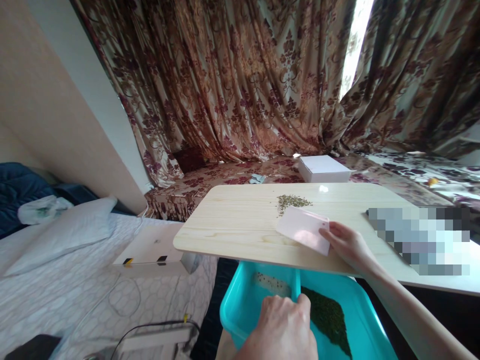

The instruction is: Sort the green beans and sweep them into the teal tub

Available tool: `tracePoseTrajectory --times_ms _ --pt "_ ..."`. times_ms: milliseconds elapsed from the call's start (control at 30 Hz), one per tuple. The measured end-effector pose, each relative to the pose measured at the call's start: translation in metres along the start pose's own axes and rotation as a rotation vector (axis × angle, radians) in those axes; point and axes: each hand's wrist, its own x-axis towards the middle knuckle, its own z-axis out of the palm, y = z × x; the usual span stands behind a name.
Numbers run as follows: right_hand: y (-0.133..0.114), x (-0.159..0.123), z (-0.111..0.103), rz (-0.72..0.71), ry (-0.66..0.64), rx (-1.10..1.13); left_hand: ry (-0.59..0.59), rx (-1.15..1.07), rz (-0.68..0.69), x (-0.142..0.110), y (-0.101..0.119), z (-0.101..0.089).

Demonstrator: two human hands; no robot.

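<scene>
Left of pink card [302, 230], carton [144, 250] with blurred mark [156, 241]

Card [305, 231]: pale pink
Bits [293, 201]: olive
Table [228, 220]: cream woodgrain
Tray [243, 300]: turquoise
3-o'clock tray heap [330, 317]: dark green
Curtain [243, 75]: plum florals

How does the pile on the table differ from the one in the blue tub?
Size: the table pile looks smaller than the tub pile, which spreads over a broad patch.
Colour: the table pile is pale olive; the tub pile is dark green.
Spread: the table pile is loose, with stray bits around it; the tub pile looks denser.
Shared: both consist of small bits.
</scene>
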Motion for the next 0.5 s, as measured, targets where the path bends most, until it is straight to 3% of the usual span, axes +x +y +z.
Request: tracePoseTrajectory --times_ms 333,433,500 --pt "-0.015 -0.044 0.028 -0.044 -0.358 0.122 0.056 0.016 0.013 -0.002 -0.001 0.002" --pt "-0.02 -0.045 0.024 -0.058 -0.374 0.109 0.076 0.022 0.009 -0.001 -0.005 0.006" --pt "-0.022 -0.038 0.015 -0.069 -0.303 0.097 0.098 0.003 0.012 0.0 -0.011 0.01"
